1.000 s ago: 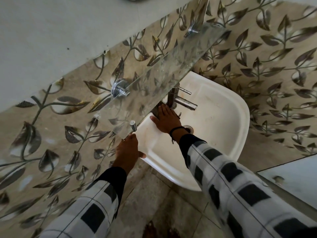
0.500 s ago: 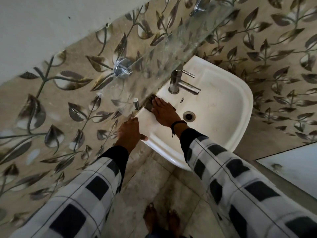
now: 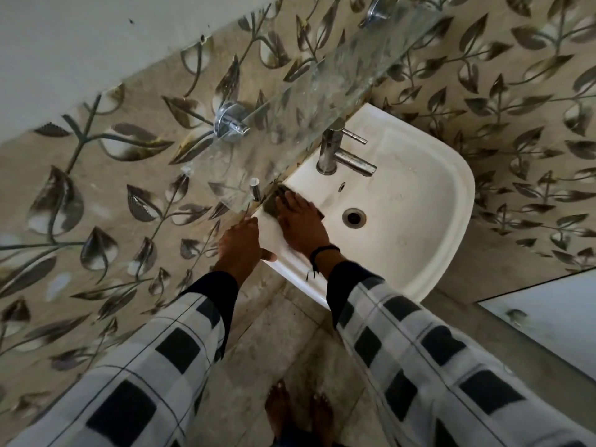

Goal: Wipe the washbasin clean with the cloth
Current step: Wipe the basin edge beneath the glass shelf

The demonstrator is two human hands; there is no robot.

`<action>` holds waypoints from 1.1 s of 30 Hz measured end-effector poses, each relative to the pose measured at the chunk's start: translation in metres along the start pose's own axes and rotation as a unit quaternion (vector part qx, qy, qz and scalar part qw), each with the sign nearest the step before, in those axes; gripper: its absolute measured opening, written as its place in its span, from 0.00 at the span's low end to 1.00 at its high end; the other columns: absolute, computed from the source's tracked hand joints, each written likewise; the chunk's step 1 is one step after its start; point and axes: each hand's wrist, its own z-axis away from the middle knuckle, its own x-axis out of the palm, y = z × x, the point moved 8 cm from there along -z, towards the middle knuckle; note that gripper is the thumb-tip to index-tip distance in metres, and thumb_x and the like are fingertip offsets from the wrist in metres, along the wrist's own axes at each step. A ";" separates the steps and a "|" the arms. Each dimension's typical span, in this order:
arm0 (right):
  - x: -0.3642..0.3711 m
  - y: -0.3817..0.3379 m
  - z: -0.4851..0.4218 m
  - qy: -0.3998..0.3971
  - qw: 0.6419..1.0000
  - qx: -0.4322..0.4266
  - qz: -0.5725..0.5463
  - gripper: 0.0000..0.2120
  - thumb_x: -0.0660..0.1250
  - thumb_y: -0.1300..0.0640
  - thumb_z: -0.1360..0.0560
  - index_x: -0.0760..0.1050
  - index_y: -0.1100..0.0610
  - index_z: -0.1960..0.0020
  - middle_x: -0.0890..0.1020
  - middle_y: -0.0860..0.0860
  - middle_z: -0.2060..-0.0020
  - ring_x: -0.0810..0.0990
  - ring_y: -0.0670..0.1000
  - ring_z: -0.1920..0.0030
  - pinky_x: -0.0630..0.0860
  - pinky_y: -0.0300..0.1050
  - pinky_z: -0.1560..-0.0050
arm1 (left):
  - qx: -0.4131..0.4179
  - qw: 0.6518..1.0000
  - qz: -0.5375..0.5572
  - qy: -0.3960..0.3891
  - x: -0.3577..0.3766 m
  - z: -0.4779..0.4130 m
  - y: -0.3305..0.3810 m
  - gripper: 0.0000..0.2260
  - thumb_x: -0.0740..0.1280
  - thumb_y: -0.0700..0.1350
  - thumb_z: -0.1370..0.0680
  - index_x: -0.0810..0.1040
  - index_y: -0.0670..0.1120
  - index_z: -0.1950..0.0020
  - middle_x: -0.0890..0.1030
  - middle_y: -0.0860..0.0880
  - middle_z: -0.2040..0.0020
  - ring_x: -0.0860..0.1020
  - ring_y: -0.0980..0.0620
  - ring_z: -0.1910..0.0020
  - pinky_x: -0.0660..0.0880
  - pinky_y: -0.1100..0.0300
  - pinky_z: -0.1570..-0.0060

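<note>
A white washbasin [image 3: 419,221] is fixed to the leaf-patterned wall, with a drain hole [image 3: 353,217] in its bowl. My right hand [image 3: 301,224] lies flat with straight fingers on a dark cloth [image 3: 274,201], pressing it onto the basin's left rim near the wall. Only the cloth's edges show around my fingers. My left hand [image 3: 240,246] grips the basin's near-left corner, thumb on top of the rim and fingers over the outer side.
A chrome tap [image 3: 338,153] stands at the basin's back edge. A glass shelf [image 3: 309,101] on chrome brackets juts out just above the basin's left side, close over my right hand. My bare feet [image 3: 296,411] stand on the tiled floor below.
My right hand with the cloth has slid from beside the tap along the left rim toward the corner. My left hand has kept its hold on the corner. The view has tilted down.
</note>
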 end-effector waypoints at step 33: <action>-0.018 0.065 -0.022 0.064 0.974 0.210 -0.050 0.28 0.49 0.59 0.20 0.51 0.63 0.21 0.52 0.61 0.22 0.49 0.59 0.21 0.49 0.53 0.23 | -0.003 1.000 0.013 -0.002 0.012 -0.005 -0.006 0.46 0.77 0.58 0.33 0.59 0.45 0.23 0.69 0.45 0.27 0.71 0.43 0.31 0.73 0.48 0.38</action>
